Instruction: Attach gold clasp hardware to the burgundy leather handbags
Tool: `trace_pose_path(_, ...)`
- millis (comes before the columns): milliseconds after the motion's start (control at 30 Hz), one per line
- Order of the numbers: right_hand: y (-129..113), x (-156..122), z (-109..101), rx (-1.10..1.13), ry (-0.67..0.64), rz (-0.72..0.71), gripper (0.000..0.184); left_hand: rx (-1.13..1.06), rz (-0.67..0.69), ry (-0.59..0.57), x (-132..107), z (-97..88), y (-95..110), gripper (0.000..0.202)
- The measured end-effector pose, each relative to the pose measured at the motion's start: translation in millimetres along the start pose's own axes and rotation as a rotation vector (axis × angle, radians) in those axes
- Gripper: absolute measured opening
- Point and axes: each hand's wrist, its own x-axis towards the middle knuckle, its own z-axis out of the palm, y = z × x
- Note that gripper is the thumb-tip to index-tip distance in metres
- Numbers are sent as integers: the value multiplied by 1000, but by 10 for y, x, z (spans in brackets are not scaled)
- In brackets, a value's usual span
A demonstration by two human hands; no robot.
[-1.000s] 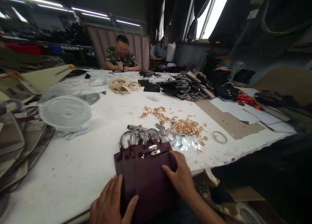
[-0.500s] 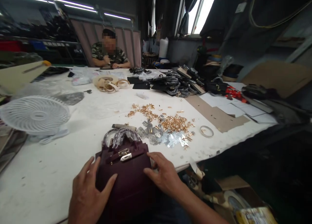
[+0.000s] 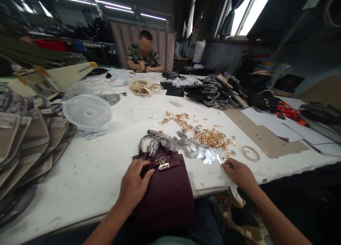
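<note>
A dark burgundy handbag (image 3: 166, 193) leans at the table's near edge, its handles wrapped in clear plastic and a metal clasp (image 3: 163, 165) on its front strap. My left hand (image 3: 134, 183) grips the bag's upper left side, thumb on the front panel. My right hand (image 3: 238, 172) is off the bag, at the near right edge of the pile of flat silver plates (image 3: 205, 154). Its fingertips are pinched together; whatever is between them is too small to make out. Small gold fittings (image 3: 211, 137) lie heaped just behind the plates.
A white fan (image 3: 87, 112) stands at left, beside stacked bag pieces (image 3: 34, 138). Tape rolls (image 3: 140, 86), black bag parts (image 3: 210, 92) and a clear ring-shaped roll (image 3: 250, 153) lie on the white table (image 3: 106, 177). A co-worker (image 3: 145, 55) sits across the table.
My right hand has left the bag's right side and moved right to the metal plates. My left hand has closed on the bag's upper left side. The view has turned left.
</note>
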Motion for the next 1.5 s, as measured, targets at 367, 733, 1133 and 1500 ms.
trace_pose_path(367,-1802,-690,367,862,-201,-15,34,-452,-314,152,-43,-88,103,22)
trace_pose_path(733,-2165,-796,959,1220,-476,-66,36,-571,-507,-120,-90,-337,34,40)
trace_pose_path(1133,-1637,-869,669,786,-74,-183,21,310,536,-380,461,-258,694,34)
trace_pose_path(1500,-1717,-865,795,496,-49,-439,16,368,480,-590,935,-38,880,11)
